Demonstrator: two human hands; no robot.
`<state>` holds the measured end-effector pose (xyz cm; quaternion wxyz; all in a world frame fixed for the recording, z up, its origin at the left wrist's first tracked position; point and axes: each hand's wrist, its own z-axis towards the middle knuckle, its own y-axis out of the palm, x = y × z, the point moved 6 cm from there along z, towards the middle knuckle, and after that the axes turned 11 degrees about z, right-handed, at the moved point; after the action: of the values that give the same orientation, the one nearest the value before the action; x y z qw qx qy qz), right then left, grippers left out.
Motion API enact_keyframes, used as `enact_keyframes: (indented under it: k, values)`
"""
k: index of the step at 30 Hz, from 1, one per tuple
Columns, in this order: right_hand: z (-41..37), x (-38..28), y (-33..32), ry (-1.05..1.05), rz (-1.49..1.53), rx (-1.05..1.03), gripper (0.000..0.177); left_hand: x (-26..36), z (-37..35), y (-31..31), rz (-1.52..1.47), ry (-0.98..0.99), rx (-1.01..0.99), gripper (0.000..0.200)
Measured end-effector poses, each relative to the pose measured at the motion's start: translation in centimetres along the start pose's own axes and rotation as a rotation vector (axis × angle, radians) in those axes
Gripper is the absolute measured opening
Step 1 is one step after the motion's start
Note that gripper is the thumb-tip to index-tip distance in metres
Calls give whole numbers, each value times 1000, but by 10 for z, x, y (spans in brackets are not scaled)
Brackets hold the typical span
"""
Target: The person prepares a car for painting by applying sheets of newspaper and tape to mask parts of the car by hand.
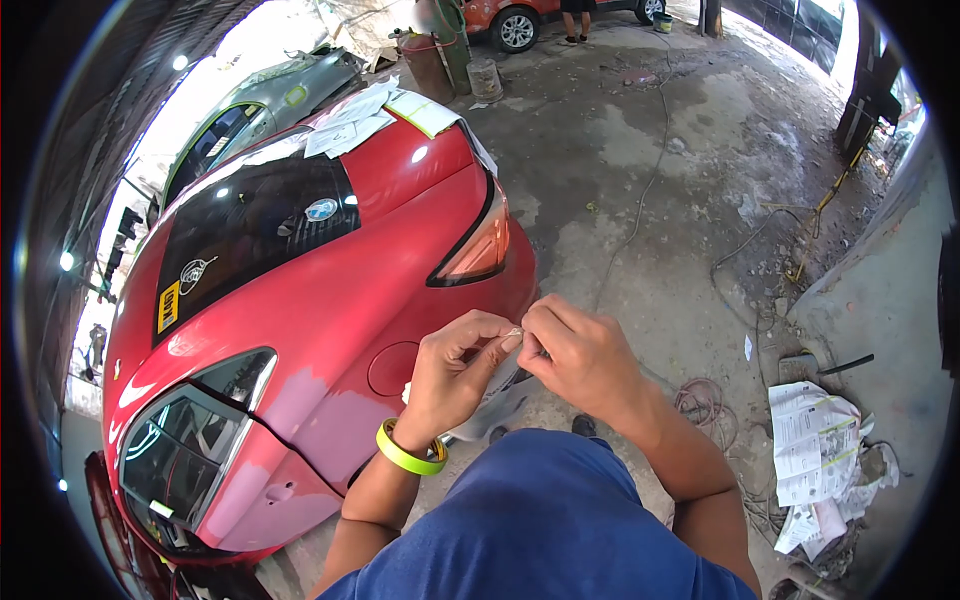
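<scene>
In the head view my left hand [460,372] and my right hand [580,358] meet in front of my chest, fingertips pinched together. Something tiny and pale seems to sit between them, too small to name. A yellow-green roll of tape [408,452] hangs around my left wrist like a bracelet. Just beyond and to the left of my hands stands a red car [330,260] with dull pinkish patches on its rear side. Its round fuel flap [392,368] is beside my left hand, and the tail light [478,245] lies farther ahead.
Paper sheets [350,118] lie on the car's rear. Crumpled newspaper [818,445] and a coiled hose [705,405] are on the floor at right, where a cable [655,175] also runs. A gas cylinder [452,50], a bucket [485,80], another car [515,30] and a person's legs [576,22] stand farther back.
</scene>
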<state>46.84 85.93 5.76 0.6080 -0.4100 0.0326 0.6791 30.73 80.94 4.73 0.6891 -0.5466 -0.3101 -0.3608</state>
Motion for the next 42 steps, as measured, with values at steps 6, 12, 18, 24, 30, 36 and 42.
enact_keyframes:
  k: [6,12,18,24,30,36,42]
  values:
    - [-6,3,6,-19,-26,129,26,-9,-1,9,-145,-60,13,11]
    - [-13,8,12,-14,46,295,26,-29,-1,18,-365,-110,30,12]
    - [-27,25,11,66,225,381,19,-37,-1,17,-550,-202,90,13]
    - [-23,34,-12,276,477,217,15,-38,2,12,-436,-208,-29,14]
    - [-23,55,-13,355,668,-101,21,-38,21,14,-452,-124,-154,15]
    - [-22,44,-10,487,559,-79,17,-23,22,14,-292,-105,-175,13]
    - [-24,37,-6,457,496,-51,12,-22,13,15,-236,-180,-168,10]
